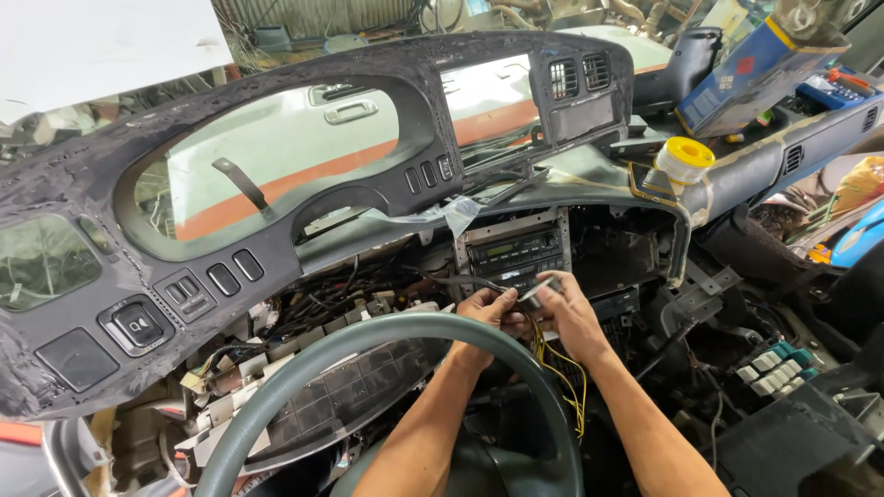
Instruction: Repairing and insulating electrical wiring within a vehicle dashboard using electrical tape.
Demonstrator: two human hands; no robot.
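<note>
Steering wheel (368, 345) fronts both hands (534, 308) amid a stripped dashboard (387, 69).

Single head-worn view, looking down and forward from the driver's seat, close over steering wheel (368, 359), facing stripped dashboard (304, 175).

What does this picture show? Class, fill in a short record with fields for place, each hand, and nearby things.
Place: inside a vehicle with its dashboard panel pulled loose
Left hand: pinches a black cable beside the other hand
Right hand: holds a small roll of tape, with yellow wires hanging below
Nearby: steering wheel, radio unit, yellow-capped spool
</note>
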